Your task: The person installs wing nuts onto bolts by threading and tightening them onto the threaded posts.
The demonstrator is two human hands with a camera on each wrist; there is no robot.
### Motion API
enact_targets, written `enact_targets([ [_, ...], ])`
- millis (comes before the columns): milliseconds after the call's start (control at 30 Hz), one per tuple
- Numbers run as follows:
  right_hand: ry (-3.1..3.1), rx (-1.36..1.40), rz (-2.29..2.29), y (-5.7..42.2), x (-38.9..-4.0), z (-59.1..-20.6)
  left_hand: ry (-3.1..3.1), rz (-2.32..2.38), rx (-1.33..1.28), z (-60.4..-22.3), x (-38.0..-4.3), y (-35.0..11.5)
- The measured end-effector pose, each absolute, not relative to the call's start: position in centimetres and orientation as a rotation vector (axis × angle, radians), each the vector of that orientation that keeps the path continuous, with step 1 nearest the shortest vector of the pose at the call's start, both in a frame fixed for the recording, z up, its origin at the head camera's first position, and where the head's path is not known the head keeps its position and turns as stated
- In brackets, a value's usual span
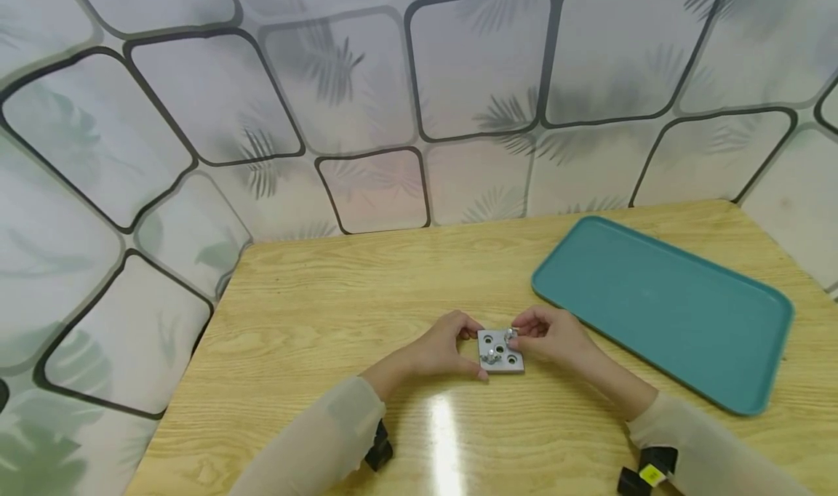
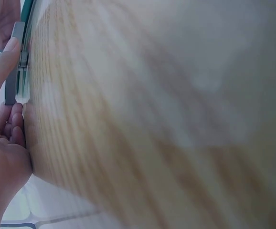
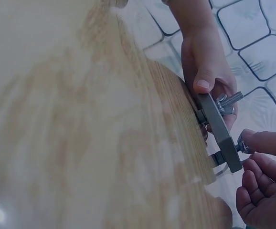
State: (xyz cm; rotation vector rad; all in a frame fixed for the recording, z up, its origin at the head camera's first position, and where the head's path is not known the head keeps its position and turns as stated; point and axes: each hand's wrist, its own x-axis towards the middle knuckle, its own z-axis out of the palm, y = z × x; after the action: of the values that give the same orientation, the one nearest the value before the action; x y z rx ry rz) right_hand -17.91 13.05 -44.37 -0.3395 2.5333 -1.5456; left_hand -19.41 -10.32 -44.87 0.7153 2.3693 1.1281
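Note:
A square metal plate [image 1: 500, 367] with several round holes is held between the thumb and fingers of my left hand [image 1: 437, 349], at its left side. A bolt with a wing nut [image 1: 491, 356] stands in its near-left corner, the threaded end [image 3: 233, 99] rising above the nut. At the far-right corner my right hand [image 1: 555, 336] pinches a second wing nut [image 3: 243, 143] between thumb and index finger. In the right wrist view two bolt heads [image 3: 217, 158] stick out under the plate, close to the tabletop. The left wrist view shows the plate edge-on beside my left thumb [image 2: 4, 64].
A teal rectangular tray [image 1: 655, 307] lies at an angle on the right of the wood-grain table [image 1: 340, 300], just beyond my right forearm. Behind the table hangs a patterned curtain [image 1: 484, 67]. Black straps with small devices [image 1: 380, 449] sit at both wrists.

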Motion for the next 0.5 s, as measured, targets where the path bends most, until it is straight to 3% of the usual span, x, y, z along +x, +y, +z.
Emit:
enact_targets([
  [500,2.556,-0.358,-1.507,13.31,-17.54,-44.02,2.364,1.135,0.688,-44.84,-19.28,-10.33],
])
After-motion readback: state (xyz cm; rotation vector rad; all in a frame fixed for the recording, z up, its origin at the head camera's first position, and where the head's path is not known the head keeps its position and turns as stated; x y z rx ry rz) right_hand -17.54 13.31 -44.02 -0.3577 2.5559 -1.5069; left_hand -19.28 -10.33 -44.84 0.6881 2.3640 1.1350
